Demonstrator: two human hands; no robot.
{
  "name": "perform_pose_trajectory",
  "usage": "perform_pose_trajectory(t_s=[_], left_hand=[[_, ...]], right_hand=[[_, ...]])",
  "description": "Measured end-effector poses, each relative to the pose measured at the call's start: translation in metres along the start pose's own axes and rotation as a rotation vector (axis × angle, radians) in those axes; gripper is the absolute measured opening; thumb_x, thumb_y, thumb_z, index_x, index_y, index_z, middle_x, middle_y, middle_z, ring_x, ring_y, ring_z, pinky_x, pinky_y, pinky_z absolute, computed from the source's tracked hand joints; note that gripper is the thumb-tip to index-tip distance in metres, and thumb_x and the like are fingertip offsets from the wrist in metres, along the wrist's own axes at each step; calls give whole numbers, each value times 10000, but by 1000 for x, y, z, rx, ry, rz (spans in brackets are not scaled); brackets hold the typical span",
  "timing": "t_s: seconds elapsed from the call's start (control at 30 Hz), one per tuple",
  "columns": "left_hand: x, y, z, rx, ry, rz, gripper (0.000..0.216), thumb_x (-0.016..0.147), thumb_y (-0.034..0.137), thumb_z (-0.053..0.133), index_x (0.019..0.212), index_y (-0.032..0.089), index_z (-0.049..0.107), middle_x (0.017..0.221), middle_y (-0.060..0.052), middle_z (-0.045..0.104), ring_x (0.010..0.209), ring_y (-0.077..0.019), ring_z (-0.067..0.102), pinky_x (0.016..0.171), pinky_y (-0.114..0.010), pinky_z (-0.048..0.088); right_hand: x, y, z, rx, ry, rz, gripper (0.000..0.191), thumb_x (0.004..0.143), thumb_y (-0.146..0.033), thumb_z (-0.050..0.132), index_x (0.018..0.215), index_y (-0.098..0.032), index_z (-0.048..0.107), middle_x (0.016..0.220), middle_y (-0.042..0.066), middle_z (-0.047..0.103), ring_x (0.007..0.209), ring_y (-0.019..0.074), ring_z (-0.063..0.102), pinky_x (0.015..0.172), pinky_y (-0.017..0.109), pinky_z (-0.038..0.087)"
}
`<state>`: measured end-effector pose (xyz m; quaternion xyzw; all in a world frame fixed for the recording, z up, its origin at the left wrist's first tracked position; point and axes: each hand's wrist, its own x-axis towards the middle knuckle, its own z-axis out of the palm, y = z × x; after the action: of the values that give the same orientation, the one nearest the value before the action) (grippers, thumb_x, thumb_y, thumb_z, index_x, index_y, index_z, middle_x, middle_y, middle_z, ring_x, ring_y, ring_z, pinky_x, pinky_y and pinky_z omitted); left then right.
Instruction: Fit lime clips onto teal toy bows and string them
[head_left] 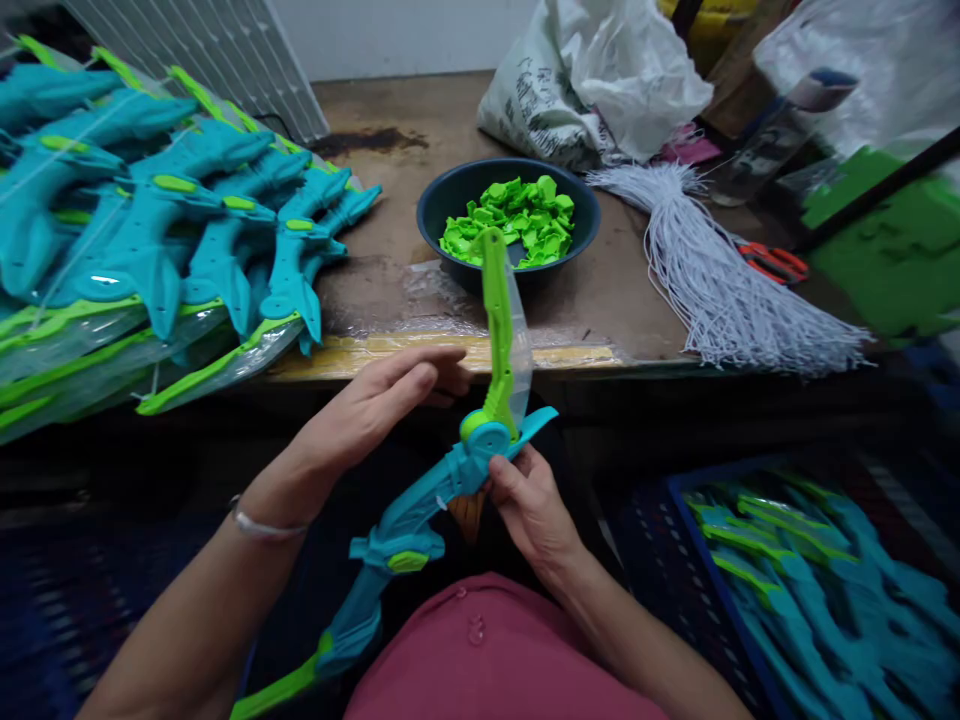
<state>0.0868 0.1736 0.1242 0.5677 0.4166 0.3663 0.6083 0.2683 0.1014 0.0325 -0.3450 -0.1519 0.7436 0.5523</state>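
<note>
A teal toy bow [409, 510] with bright green limbs slants across my lap. Its upper green limb [496, 310] points away from me, with a clear plastic piece along its right side. My right hand [536, 510] grips the bow at the round teal joint below that limb, thumb on top. To the left of the limb is my left hand [382, 400], its fingers stretched out and holding nothing. The bow's lower green end runs out of view at the bottom left.
Assembled toy bows [172, 200] are piled on the workbench [375, 290] at left. A dark bowl [435, 235] holds small green plastic parts. White strings [705, 260], orange-handled scissors [776, 263] and a white sack [536, 95] lie at right. Below, a blue crate [720, 600] contains more bows.
</note>
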Motion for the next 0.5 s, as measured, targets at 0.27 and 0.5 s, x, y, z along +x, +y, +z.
perform_pose_trajectory(t_s=[0.27,0.5], left_hand=[[-93,-77,-16,-32,-41,-406,612,804,538,778,1323,244,644,1273,-121,723,1140,-325,684,954,-391,562],[-100,-101,30,10,242,-482,620,793,597,751,1267,228,599,1166,-81,771,1076,-312,720,955,-362,574]], right_hand=[[5,-23,-27,-71,132,-106,430,664,-392,925,969,-199,690,931,26,748,795,198,697,810,355,594],[-3,-32,-23,-160,151,-241,495,607,-447,945,974,-204,718,932,30,767,833,205,715,859,352,590]])
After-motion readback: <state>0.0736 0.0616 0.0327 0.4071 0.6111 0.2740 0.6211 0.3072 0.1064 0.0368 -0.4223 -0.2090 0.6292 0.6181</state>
